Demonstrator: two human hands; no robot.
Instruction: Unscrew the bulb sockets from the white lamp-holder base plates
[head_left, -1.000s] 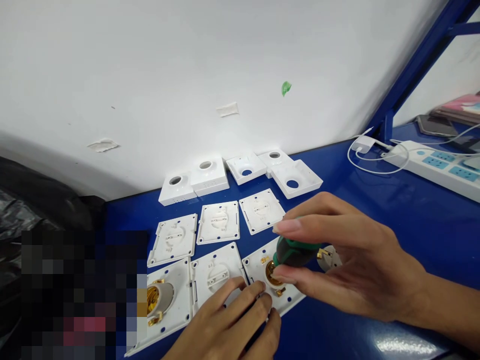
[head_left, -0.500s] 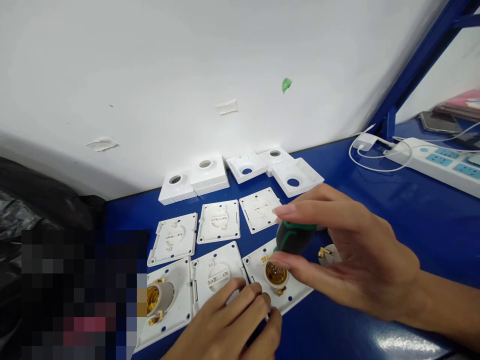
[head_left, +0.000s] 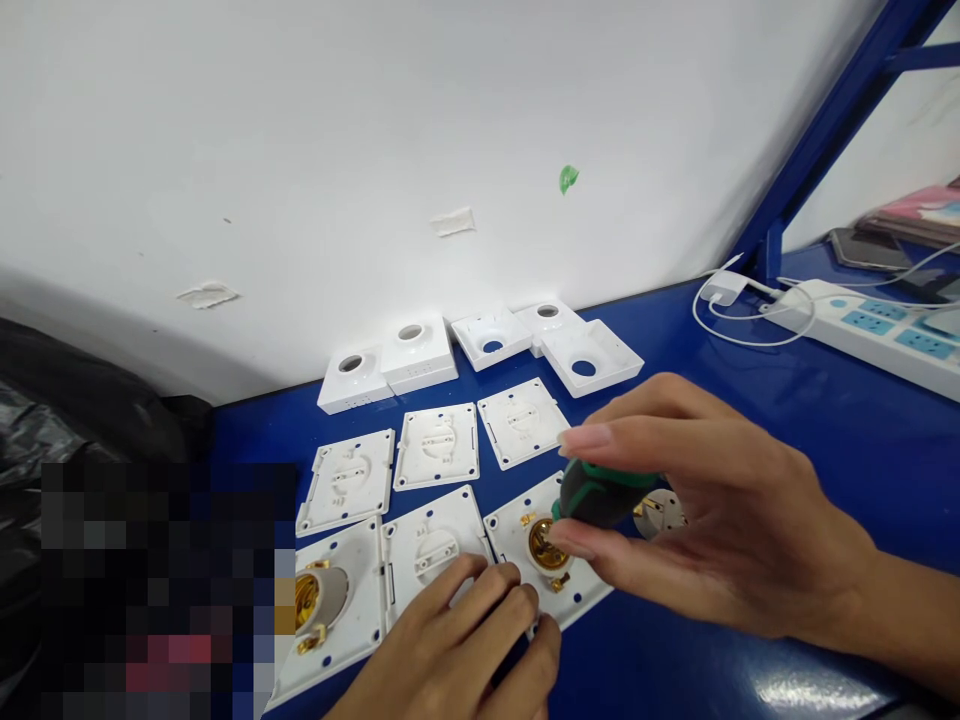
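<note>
My right hand (head_left: 720, 500) is closed, pinching the black and green handle of a screwdriver (head_left: 600, 493) between thumb and fingers. The handle slants over a brass lamp socket (head_left: 546, 540), which sits on a white square base plate (head_left: 581, 600); the screwdriver's tip cannot be made out. At that plate's near left edge, my left hand (head_left: 469, 640) has its fingers curled down against it, the fingertips partly hidden. Under the same hand lies part of another base plate (head_left: 435, 530) without a socket. Behind my right hand, a loose round socket piece (head_left: 660, 512) shows on the blue table.
Three bare base plates (head_left: 439, 445) form a row farther back, with several white covers (head_left: 416, 365) against the wall. A plate with a socket (head_left: 352, 625) lies at left. Dark plastic (head_left: 90, 390) borders the left side; a power strip (head_left: 870, 325) with cables is at right.
My right hand and the screwdriver have shifted slightly right, and the handle leans over more. The left hand stays at the plate's edge. The whole view has moved slightly.
</note>
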